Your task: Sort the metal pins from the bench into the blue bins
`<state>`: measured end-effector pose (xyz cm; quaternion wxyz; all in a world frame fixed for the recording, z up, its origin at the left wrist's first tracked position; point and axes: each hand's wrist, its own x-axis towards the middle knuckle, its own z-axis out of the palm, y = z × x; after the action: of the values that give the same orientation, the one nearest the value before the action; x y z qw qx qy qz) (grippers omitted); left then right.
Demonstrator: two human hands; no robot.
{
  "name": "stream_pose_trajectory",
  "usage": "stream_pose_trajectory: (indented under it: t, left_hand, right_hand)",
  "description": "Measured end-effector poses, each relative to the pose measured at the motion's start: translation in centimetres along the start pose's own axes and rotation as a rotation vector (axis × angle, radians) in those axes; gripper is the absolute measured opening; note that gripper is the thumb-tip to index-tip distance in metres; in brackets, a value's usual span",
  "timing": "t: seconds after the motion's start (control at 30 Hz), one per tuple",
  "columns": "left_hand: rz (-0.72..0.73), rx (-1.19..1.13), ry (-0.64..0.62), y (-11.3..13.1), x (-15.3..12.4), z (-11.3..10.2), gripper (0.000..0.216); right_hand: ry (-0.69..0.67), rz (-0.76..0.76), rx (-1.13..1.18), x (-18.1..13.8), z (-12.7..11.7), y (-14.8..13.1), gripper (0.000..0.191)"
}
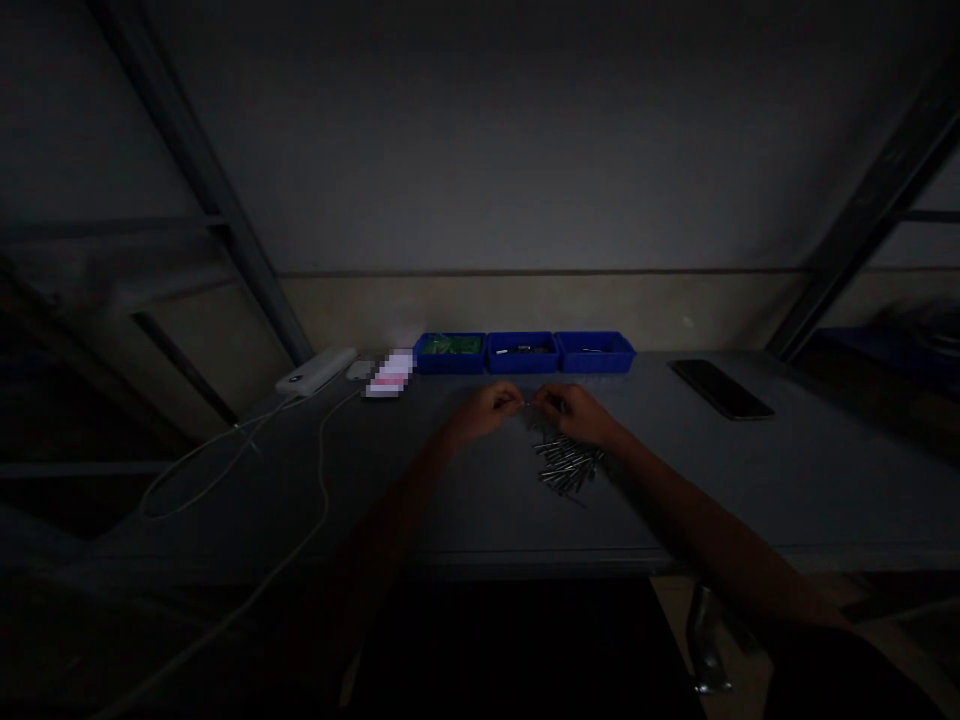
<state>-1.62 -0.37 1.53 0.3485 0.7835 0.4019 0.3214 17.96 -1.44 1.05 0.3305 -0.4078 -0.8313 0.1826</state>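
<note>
Close together over the middle of the table are my left hand (495,404) and my right hand (571,410), fingertips almost meeting. Both are closed in a pinch. A tiny bright spot shows between the fingertips, too small and dark to name. Just below my right hand lies a loose pile of thin metal rods (568,462), shiny and pointing several ways. Beyond the hands, three blue bins stand in a row: the left bin (450,368) holds something green, the middle bin (523,366) small dark and light parts, and the right bin (596,364) few visible pieces.
A dark phone (721,388) lies at the right of the grey table (465,520). To the left are a lit, blurred-out screen (390,374), a white box-like device (316,371) and a white cable (324,470) running off the front. Metal posts stand at both sides.
</note>
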Motion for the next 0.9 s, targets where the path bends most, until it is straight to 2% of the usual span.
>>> stream_pose_trajectory:
  t: [0.2,0.53,0.7,0.77,0.9]
  left_hand:
    - [0.009,0.091,0.061,-0.1,-0.1,0.1,0.009]
    - [0.001,0.207,0.007,-0.1,-0.2,0.5,0.02]
    - [-0.035,0.269,0.013,-0.1,-0.3,1.1,0.027]
    - [-0.057,0.31,0.025,0.0,-0.4,1.5,0.027]
    - [-0.111,0.453,-0.007,0.5,-0.8,2.1,0.028]
  right_hand:
    - [0.044,0.051,-0.055,0.1,-0.2,0.0,0.027]
    - [0.057,0.014,-0.015,-0.1,-0.2,0.0,0.014]
    - [0.088,0.009,-0.073,0.1,-1.1,0.1,0.018]
    - [0.176,0.033,-0.116,0.5,-2.3,0.5,0.02]
    - [0.559,0.189,-0.262,2.2,-5.5,2.5,0.029]
